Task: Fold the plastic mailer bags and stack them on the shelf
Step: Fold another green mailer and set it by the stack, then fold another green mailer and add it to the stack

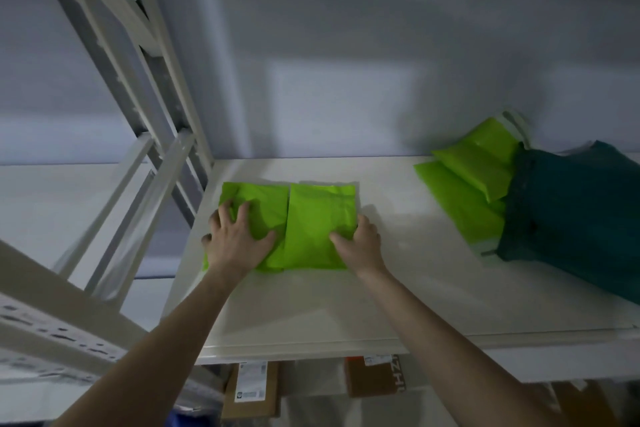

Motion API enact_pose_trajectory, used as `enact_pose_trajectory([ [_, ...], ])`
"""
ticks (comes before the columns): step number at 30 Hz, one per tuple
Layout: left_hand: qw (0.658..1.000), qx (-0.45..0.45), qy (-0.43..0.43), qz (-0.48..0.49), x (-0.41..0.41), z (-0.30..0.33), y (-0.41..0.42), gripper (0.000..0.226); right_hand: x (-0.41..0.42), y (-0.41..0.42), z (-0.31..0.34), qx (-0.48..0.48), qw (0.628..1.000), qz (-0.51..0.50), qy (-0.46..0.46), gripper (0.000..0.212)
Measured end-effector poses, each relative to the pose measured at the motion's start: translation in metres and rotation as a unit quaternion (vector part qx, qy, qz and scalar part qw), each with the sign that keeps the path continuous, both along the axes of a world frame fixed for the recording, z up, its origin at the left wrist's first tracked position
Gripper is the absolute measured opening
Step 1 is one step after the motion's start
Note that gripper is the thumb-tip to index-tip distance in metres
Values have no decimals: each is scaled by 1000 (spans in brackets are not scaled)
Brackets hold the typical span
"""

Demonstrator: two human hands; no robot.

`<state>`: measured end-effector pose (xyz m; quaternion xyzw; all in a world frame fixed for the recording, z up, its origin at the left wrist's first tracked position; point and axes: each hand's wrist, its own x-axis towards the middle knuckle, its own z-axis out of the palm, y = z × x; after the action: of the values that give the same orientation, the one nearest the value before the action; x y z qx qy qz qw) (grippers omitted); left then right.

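Observation:
A bright green plastic mailer bag [311, 218] lies folded on the white shelf board [398, 270], its two flaps meeting at a vertical seam near the middle. My left hand [235, 239] presses flat on the left flap with fingers spread. My right hand [356, 243] rests on the bag's right lower edge, its thumb on top of the plastic and its fingers over the side. More green mailer bags [471, 184] lie in a loose pile at the right back of the shelf, partly under a dark teal bag [571, 215].
White metal shelf uprights [145, 114] rise at the left, close to my left hand. The grey wall [346, 62] stands behind the shelf. Cardboard boxes [249, 388] with labels sit on the level below the shelf's front edge.

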<state>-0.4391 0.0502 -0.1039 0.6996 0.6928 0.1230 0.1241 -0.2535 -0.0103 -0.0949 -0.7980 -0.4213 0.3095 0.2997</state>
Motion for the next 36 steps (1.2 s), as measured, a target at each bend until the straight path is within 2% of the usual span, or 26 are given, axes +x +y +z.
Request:
enact_pose_trajectory([
  [7, 1000, -9, -7, -14, -8, 5, 4, 74, -9, 2, 2, -18, 999, 39, -21, 63],
  [11, 999, 21, 12, -23, -6, 11, 2, 69, -5, 1, 4, -11, 999, 37, -20, 64],
  [17, 997, 55, -10, -60, 14, 26, 5, 68, 19, -3, 17, 14, 999, 18, -32, 65],
  [22, 992, 84, -43, -86, 61, 46, -2, 64, 58, -12, 38, 43, 998, -5, -42, 63],
  [36, 979, 80, -89, -166, 222, 67, -35, 59, 213, -57, 85, 79, 988, -59, -116, 59],
])
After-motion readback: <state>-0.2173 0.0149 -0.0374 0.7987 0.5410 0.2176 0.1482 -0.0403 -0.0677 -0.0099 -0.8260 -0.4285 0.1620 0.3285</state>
